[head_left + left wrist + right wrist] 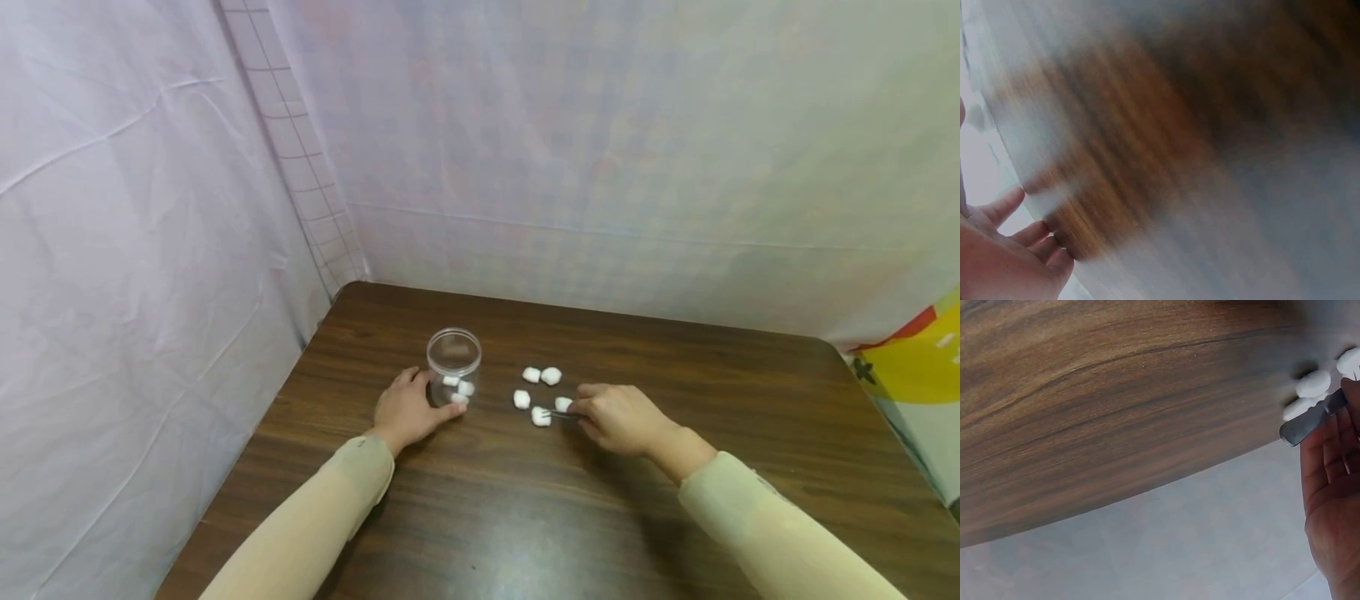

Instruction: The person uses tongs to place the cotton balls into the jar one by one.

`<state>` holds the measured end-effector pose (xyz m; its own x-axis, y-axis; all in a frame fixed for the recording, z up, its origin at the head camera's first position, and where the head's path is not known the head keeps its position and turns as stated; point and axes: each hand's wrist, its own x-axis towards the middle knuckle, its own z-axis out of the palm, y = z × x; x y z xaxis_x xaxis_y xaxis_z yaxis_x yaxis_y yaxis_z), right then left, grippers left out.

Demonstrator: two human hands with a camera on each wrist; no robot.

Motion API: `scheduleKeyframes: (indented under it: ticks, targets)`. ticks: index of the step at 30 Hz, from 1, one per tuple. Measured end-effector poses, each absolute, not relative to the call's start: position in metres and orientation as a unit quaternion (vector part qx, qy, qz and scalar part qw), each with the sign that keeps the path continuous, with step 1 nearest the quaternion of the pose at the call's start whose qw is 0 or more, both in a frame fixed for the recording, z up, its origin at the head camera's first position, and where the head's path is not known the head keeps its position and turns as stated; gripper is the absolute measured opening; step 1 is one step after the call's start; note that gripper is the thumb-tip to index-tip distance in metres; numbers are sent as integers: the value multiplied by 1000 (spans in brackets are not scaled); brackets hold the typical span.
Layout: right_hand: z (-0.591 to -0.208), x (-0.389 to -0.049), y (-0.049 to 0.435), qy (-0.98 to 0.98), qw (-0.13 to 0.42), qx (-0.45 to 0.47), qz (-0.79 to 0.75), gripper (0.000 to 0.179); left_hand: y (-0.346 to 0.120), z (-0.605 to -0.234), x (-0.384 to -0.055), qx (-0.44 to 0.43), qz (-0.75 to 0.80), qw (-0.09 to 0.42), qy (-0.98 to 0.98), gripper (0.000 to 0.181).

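Observation:
A clear jar (454,354) with several white cotton balls (466,388) in it stands left of the middle of the table. My left hand (405,410) holds the jar from its left side, thumb at the front and fingers behind. In the left wrist view that hand (1019,250) shows at the lower left, and the jar is out of sight. My right hand (618,417) pinches dark metal tweezers (1310,422), whose tips lie at a cotton ball (541,417) on the table. Another cotton ball (563,404) sits right beside the fingers.
Two cotton balls (542,375) lie side by side behind the tweezers, and a single cotton ball (522,400) lies nearer the jar. Pale cloth (600,167) hangs behind the brown wooden table (480,517) and at its left. A yellow and red print (918,358) shows at the far right.

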<state>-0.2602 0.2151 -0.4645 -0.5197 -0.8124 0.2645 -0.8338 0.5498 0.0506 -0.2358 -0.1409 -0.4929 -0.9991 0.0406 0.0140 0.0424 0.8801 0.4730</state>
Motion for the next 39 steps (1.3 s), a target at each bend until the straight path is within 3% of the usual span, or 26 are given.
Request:
scheduleKeyframes:
  ticks: [7,39]
  targets:
    - [-464,-262,214,-875,107,471,37,22,-142,-494,-236,-24,-247,3,-969,87]
    - [-470,-264,215,-872,137,470,29,20,-141,-491,-236,-19,-250,-5,-968,88]
